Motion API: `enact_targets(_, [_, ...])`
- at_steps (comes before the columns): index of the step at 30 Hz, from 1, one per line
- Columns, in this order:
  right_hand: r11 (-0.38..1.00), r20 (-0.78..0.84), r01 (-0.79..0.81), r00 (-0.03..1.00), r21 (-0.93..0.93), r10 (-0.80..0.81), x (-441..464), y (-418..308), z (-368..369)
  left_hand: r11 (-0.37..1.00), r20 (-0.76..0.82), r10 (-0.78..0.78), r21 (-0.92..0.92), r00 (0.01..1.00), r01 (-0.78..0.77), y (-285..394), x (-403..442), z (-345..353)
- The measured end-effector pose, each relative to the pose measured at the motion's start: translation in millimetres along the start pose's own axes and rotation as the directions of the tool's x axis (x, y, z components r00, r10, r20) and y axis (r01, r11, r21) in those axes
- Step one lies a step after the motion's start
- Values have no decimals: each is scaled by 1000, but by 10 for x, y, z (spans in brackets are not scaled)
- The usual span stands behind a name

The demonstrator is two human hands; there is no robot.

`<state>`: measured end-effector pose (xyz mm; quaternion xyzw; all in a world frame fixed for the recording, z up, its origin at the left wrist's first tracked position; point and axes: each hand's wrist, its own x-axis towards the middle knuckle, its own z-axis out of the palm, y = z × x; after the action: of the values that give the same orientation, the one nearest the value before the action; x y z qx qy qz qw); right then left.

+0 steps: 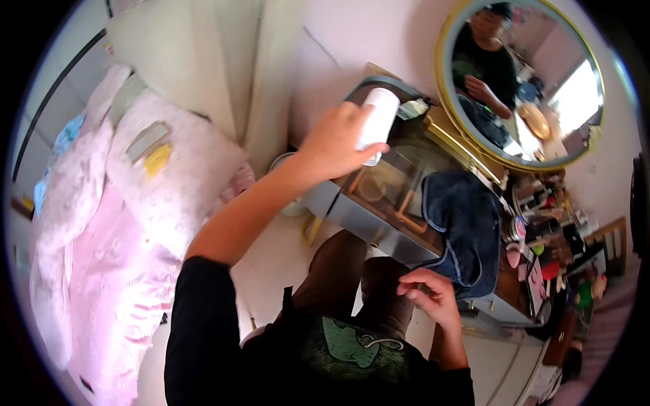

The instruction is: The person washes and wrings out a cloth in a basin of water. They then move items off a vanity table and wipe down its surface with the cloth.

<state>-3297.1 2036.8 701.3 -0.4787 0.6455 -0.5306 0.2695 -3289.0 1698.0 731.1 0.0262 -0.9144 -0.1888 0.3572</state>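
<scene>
My left hand (338,142) is wrapped round a white cylindrical bottle (380,122), holding it tilted over the back left of a dressing table. Below the bottle lies the table's glass top (413,162), through which a round shape and a brown frame show. My right hand (432,292) hovers in front of my lap near the table's front edge, fingers loosely bent, thumb apart, nothing visible in it. Beside that hand, a dark blue denim piece (460,223) with pale edging drapes over the tabletop and down its front.
A round gold-rimmed mirror (443,88) stands at the table's back, reflecting a person. Many cosmetics (542,230) crowd the right side. To the left is a bed with pink bedding (108,271), a yellow item (158,160) on it. A bin (292,206) stands beside the table.
</scene>
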Motion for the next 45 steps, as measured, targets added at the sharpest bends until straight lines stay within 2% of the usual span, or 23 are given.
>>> enact_targets(3, [996, -115, 91, 989, -24, -93, -15, 92, -70, 961, 244, -145, 265, 959, 78, 318, 110, 74])
enact_targets(8, [996, -155, 92, 983, -18, -94, -68, 354, 17, 959, 156, -169, 252, 973, 126, 137, 84, 446])
enact_targets(9, [996, -173, 80, 981, -29, -84, -71, 381, 43, 963, 120, -213, 193, 970, 187, 92, 87, 461])
enact_targets(11, [996, -177, 83, 980, -27, -86, -90, 435, 55, 953, -51, -237, -204, 970, 222, -87, 102, 423])
enact_targets(12, [997, -197, 74, 977, -32, -79, -96, 461, 57, 949, -201, -169, -298, 965, 104, -279, 88, 438])
enact_targets(13, [997, -187, 77, 979, -31, -82, -109, 487, 57, 738, 45, -369, -594, 928, 322, -118, 43, 16])
enact_targets(15, [998, -240, 62, 969, 13, -57, -134, 536, 62, 440, 35, -458, -860, 888, 260, -267, -200, -219])
enact_targets(17, [998, -245, 58, 968, 11, -53, -154, 581, 66, 349, -233, -474, -935, 849, -62, -469, -627, -391])
enact_targets(18, [999, -253, 45, 967, 10, -41, -160, 599, 74, 443, -378, -518, -886, 767, -137, -551, -835, -471])
enact_targets(21, [999, -265, 38, 964, 33, -28, -183, 705, 116, 648, -642, -614, -742, 460, -170, -859, -1326, -633])
enact_targets(22, [997, -288, 7, 958, 71, 13, -196, 732, 126, 648, -642, -615, -742, 459, -171, -1006, -1434, -676])
enact_targets(24, [991, -309, -39, 948, 124, 76, -195, 769, 151, 750, -700, -659, -638, 276, 174, -1400, -1610, -732])
enact_targets(26, [992, -305, -66, 948, 106, 95, -158, 787, 174, 823, -801, -553, -480, 232, 304, -2133, -1727, -680])
enact_targets(29, [984, -304, -157, 937, 82, 175, -175, 743, 178, 844, -849, -385, -165, 362, 511, -3241, -1701, -836])
enact_targets(30, [982, -302, -171, 935, 77, 187, -153, 727, 172, 811, -776, -396, -44, 492, 583, -3649, -1766, -881])
enact_targets(31, [981, -287, -172, 939, 91, 191, -130, 703, 147, 788, -730, -431, -18, 530, 615, -3911, -1781, -872])
enact_targets(32, [985, -298, -166, 939, 57, 175, -135, 719, 126, 794, -623, -496, -43, 605, 607, -4939, -2147, -611])
enact_targets(33, [990, -303, -138, 943, 18, 137, -118, 708, 109, 434, -399, -894, -648, 207, 626, -3640, -1594, -893])
enact_targets(37, [980, -486, -17, 870, -200, -84, -87, 289, 14, 655, -487, -753, -489, 443, 576, -3003, -1368, -693])
enact_targets(39, [927, -546, 47, 796, -373, -260, -70, 165, -174, 774, -455, -614, -506, 644, 380, -2323, -1141, -597])
enact_targets(41, [843, -548, -69, 788, -533, -282, -18, 13, -424, 789, -372, -550, -526, 748, 318, -1470, -837, -559])
enact_targets(43, [510, -418, -208, 843, -834, -339, 140, -112, -670, 895, -319, -300, -419, 899, 150, -1119, -626, -402])
enact_targets(45, [331, -412, -334, 889, -882, -200, 245, 11, -881, 957, -153, -79, -289, 985, 32, -617, -267, -370])
